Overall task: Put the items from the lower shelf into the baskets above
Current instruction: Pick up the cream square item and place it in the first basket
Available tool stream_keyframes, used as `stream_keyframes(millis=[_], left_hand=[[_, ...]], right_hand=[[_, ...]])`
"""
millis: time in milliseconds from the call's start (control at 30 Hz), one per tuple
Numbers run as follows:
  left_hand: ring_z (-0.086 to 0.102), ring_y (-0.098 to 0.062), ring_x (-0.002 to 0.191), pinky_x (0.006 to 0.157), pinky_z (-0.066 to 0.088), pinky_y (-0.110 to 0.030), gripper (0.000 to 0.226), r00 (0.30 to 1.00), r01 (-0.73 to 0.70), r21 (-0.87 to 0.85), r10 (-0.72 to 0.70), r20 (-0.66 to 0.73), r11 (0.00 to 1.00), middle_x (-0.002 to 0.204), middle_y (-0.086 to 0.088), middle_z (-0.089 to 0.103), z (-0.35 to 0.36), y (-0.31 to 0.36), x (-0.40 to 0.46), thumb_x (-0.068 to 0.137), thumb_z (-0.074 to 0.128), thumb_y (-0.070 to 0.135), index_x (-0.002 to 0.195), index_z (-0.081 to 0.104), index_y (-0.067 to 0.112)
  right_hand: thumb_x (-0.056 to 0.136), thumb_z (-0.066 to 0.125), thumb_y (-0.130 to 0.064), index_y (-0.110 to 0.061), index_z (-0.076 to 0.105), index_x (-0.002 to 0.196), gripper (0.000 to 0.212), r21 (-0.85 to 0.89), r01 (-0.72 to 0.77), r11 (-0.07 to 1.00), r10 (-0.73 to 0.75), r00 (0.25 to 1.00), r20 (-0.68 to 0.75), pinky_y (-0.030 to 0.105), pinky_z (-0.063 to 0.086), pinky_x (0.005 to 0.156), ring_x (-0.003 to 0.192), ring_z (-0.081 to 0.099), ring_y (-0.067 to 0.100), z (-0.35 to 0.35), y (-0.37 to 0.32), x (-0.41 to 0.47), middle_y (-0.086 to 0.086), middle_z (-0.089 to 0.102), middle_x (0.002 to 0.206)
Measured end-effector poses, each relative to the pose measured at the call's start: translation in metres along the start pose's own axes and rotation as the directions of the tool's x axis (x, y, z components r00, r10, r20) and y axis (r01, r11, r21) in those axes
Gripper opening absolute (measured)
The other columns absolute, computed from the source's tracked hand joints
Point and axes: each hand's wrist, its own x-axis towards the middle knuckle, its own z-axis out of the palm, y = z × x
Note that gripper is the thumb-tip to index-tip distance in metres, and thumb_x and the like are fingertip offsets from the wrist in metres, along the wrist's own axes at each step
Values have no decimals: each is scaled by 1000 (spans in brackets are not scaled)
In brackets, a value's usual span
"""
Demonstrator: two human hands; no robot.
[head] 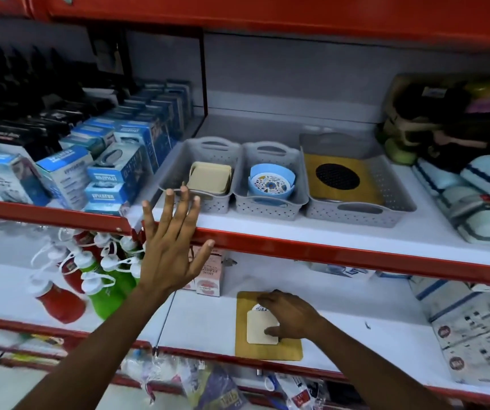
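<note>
Three grey perforated baskets stand side by side on the upper shelf. The left basket (175,170) holds cream square plates (209,179). Blue patterned bowls (270,183) sit in the middle basket (297,184). The right basket (391,199) holds a yellow-brown board with a black round grille (337,176). On the lower shelf lies another yellow-brown board (267,347) with a cream square plate (260,328) on top. My right hand (291,316) rests on that plate, fingers spread over it, partly hiding a patterned piece beneath. My left hand (172,247) hovers open at the upper shelf's red edge.
Blue boxes (119,173) fill the upper shelf's left side, folded towels (474,190) its right. On the lower shelf stand red and green bottles (95,279), small pink boxes (208,279) and packaged goods (474,327) on the right. A red shelf rim (326,255) runs across.
</note>
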Motion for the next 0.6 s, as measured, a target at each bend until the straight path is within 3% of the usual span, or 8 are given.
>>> stream_keyframes(millis=[133,600], left_hand=[[6,-30,155,123,2,-65,78,1000,0,10,0,-15,1000,166,-13,14,3,-1,0,93,35,58,155,18,14],[4,-27,156,124,-1,-62,78,997,17,-1,-17,-72,1000,165,-14,17,13,-2,0,92,37,58,155,20,14]], right_hand=[[77,80,-53,-17,37,151,93,-3,-116,993,116,991,69,43,41,112,136,47,31,25,-1,14,10,47,153],[79,79,-45,-7,31,152,95,-5,-107,994,108,993,54,44,43,108,132,48,34,37,-10,16,16,43,152]])
